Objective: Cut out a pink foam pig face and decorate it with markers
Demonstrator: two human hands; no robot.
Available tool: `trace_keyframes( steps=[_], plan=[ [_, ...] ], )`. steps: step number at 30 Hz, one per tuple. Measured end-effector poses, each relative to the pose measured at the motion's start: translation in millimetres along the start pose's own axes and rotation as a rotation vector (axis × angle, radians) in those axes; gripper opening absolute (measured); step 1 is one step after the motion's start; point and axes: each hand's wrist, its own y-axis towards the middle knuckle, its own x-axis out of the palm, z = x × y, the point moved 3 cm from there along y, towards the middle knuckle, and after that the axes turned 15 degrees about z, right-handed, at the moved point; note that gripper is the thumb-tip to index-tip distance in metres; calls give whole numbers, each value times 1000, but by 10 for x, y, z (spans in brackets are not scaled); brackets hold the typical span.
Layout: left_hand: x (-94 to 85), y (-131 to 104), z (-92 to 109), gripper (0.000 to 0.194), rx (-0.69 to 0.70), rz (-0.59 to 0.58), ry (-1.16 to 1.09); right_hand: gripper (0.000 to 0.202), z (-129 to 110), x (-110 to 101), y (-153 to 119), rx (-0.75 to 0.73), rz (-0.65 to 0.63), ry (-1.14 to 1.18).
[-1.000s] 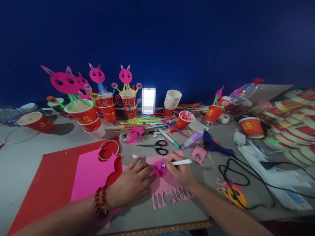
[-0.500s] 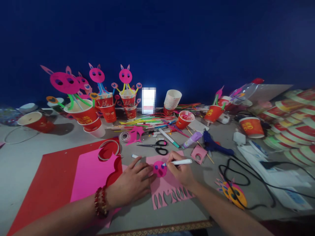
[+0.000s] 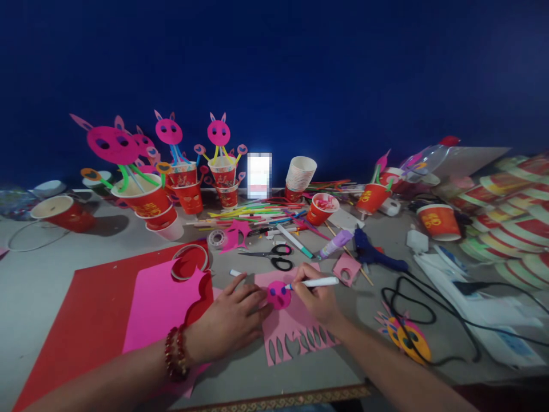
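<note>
My right hand grips a white marker, its blue tip at the right edge of a magenta paper circle. Two blue spots and a darker mark show on the circle. Fingers apart, my left hand lies flat and its fingertips touch the circle's left edge. Beneath the circle is a light pink sheet with leaf-shaped holes along its near side. A small white cap-like piece lies by the left index finger. Black-handled scissors rest just beyond the hands.
Red card and bright pink paper lie at left. Decorated paper cups stand along the back. A blue glue gun with a black cord is at right, near a purple glue stick and stacked cups.
The marker has shifted slightly to the right and its tip has moved toward the circle's edge. The left hand and the paper circle stay in place.
</note>
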Motion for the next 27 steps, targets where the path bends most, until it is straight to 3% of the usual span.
trace_keyframes(
  steps=[27],
  plan=[
    [-12,17,8,42,3,16,8,20,24,3,0,-36,-6,-31]
  ],
)
